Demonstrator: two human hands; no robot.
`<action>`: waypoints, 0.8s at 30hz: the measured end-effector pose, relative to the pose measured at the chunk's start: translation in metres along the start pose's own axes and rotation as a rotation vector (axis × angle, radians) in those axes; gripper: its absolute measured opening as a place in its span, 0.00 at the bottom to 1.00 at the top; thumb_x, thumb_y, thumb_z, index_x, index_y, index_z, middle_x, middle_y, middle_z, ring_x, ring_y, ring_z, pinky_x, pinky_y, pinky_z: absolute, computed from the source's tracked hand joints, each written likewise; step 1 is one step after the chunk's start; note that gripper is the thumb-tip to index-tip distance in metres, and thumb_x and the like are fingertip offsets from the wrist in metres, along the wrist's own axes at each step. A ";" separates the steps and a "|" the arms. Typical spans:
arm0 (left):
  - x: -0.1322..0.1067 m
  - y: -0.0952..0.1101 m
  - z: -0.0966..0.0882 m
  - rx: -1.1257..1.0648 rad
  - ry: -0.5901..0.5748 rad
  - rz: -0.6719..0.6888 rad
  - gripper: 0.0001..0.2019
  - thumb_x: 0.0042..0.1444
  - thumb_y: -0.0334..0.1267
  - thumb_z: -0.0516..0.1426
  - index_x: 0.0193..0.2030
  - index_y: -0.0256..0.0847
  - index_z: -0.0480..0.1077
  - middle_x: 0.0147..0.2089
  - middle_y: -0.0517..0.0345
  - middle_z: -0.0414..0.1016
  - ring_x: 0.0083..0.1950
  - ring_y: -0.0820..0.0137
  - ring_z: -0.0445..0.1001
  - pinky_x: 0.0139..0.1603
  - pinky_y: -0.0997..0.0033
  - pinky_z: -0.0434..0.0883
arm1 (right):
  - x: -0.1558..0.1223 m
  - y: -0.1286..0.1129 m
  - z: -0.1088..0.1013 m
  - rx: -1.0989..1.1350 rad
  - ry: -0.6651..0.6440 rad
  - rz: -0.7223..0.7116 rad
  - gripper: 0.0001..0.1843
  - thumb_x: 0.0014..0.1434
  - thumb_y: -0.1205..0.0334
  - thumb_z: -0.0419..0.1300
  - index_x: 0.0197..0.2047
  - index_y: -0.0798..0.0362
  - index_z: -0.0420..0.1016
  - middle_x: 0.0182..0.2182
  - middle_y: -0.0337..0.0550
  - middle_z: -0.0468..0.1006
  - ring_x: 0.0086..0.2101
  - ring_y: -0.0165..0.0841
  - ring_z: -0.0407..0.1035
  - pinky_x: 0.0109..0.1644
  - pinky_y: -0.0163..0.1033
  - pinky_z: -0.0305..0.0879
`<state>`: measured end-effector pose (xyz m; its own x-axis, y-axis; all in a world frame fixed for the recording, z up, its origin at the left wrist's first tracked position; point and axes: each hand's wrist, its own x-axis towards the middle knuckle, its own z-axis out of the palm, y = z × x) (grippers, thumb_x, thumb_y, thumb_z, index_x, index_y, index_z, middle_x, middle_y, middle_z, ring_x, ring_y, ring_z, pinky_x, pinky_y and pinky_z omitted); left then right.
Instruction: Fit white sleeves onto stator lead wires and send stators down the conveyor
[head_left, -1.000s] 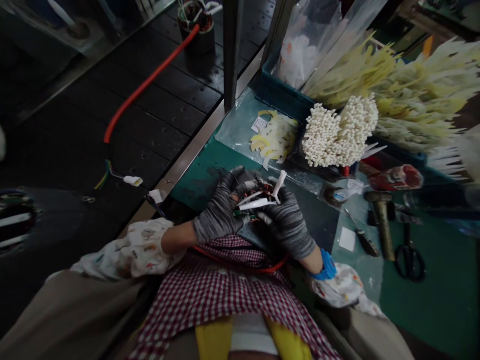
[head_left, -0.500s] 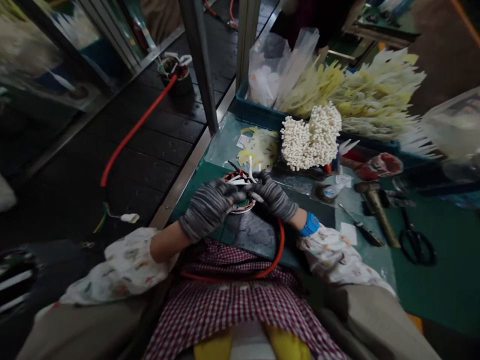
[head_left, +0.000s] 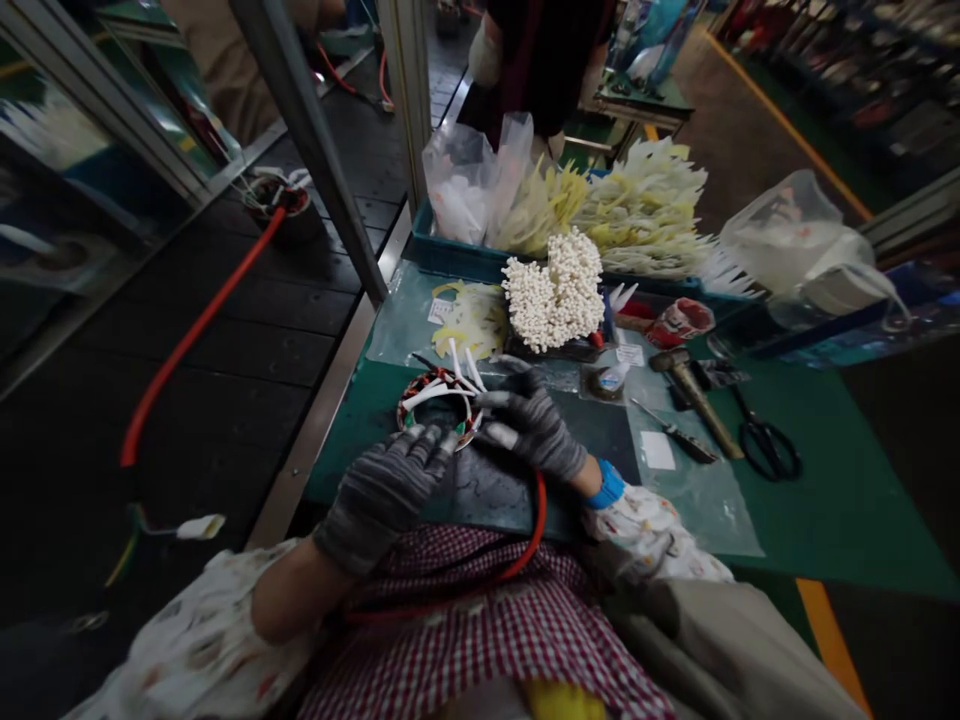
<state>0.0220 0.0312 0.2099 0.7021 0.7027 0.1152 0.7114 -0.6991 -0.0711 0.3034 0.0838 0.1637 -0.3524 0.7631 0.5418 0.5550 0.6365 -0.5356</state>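
A motor stator (head_left: 406, 408), ring-shaped with dark red and copper-coloured windings, lies on the green work table (head_left: 757, 510). White insulating sleeves (head_left: 459, 362) stick up from its back and curve over its top. At its front edge rests my left hand (head_left: 382, 495) in a grey striped glove, fingers stretched forward and holding nothing. On the ring's right side, my right hand (head_left: 540, 430), gloved alike, has its fingers spread beside the sleeves. Whether its fingertips touch them is unclear. A red tube (head_left: 540, 520) curves from below my right hand toward my lap.
Behind the stator stand a bundle of white beaded pieces (head_left: 551, 292) and a blue tray (head_left: 465, 258) of pale yellow strips. To the right lie a screwdriver (head_left: 679, 435), a hammer (head_left: 701, 405) and black scissors (head_left: 765, 445). A metal post (head_left: 315, 150) rises at left.
Both hands were closed in around the white sleeves; now their fingers are spread apart. My left hand has drawn back to the ring's front edge. The camera view has shifted right.
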 end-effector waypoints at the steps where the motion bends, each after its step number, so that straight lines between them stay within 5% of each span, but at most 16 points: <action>1: -0.004 -0.006 0.007 -0.006 0.044 0.016 0.26 0.70 0.22 0.57 0.69 0.44 0.81 0.65 0.43 0.87 0.62 0.52 0.87 0.56 0.56 0.86 | -0.001 0.005 -0.008 -0.083 0.124 0.023 0.14 0.73 0.54 0.69 0.59 0.42 0.84 0.66 0.49 0.74 0.62 0.45 0.75 0.66 0.55 0.79; 5: -0.009 -0.014 0.034 -0.092 0.368 0.001 0.24 0.71 0.22 0.54 0.62 0.49 0.83 0.58 0.57 0.90 0.60 0.61 0.86 0.70 0.58 0.77 | -0.002 0.040 -0.049 -0.402 0.514 0.198 0.11 0.71 0.55 0.67 0.55 0.45 0.82 0.56 0.50 0.76 0.58 0.51 0.70 0.69 0.70 0.68; 7: -0.008 -0.004 0.043 -0.131 0.495 -0.092 0.20 0.71 0.25 0.54 0.60 0.47 0.81 0.58 0.55 0.89 0.63 0.59 0.83 0.82 0.52 0.65 | 0.002 0.060 -0.066 -0.581 0.532 0.273 0.12 0.68 0.52 0.72 0.51 0.47 0.83 0.58 0.54 0.76 0.60 0.56 0.68 0.69 0.73 0.63; 10: -0.003 0.015 0.052 -0.113 0.538 -0.243 0.16 0.72 0.33 0.57 0.62 0.43 0.78 0.66 0.47 0.85 0.71 0.52 0.77 0.88 0.41 0.48 | 0.012 0.080 -0.078 -0.781 0.405 0.342 0.14 0.65 0.50 0.76 0.48 0.47 0.85 0.64 0.59 0.76 0.64 0.60 0.65 0.71 0.71 0.58; 14: 0.008 0.016 0.065 -0.144 0.577 -0.148 0.11 0.73 0.36 0.60 0.59 0.44 0.77 0.58 0.49 0.88 0.64 0.54 0.82 0.80 0.43 0.65 | 0.018 0.088 -0.079 -0.754 0.354 0.404 0.12 0.62 0.52 0.77 0.43 0.49 0.85 0.65 0.58 0.78 0.65 0.61 0.64 0.70 0.72 0.58; 17: 0.013 0.006 0.075 -0.154 0.650 -0.111 0.06 0.73 0.40 0.62 0.53 0.45 0.77 0.51 0.51 0.88 0.57 0.56 0.85 0.70 0.47 0.77 | 0.014 0.086 -0.080 -0.515 0.437 0.366 0.11 0.62 0.51 0.74 0.39 0.48 0.83 0.55 0.55 0.84 0.59 0.55 0.73 0.67 0.67 0.67; 21: 0.015 0.001 0.081 -0.185 0.682 -0.122 0.07 0.72 0.42 0.63 0.53 0.46 0.76 0.51 0.51 0.88 0.56 0.55 0.86 0.69 0.43 0.77 | 0.007 0.074 -0.080 -0.272 0.580 0.318 0.13 0.67 0.48 0.66 0.39 0.48 0.80 0.41 0.49 0.86 0.46 0.47 0.81 0.58 0.60 0.78; 24: 0.014 0.002 0.080 -0.241 0.636 -0.135 0.06 0.70 0.40 0.65 0.52 0.48 0.77 0.51 0.54 0.88 0.58 0.55 0.85 0.74 0.40 0.73 | 0.009 0.052 -0.079 -0.151 0.634 0.329 0.13 0.70 0.47 0.66 0.46 0.48 0.80 0.41 0.45 0.87 0.43 0.43 0.84 0.55 0.57 0.82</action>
<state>0.0357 0.0500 0.1320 0.4012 0.6231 0.6714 0.7128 -0.6728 0.1984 0.3884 0.1150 0.1919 0.3298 0.6715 0.6636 0.6706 0.3281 -0.6653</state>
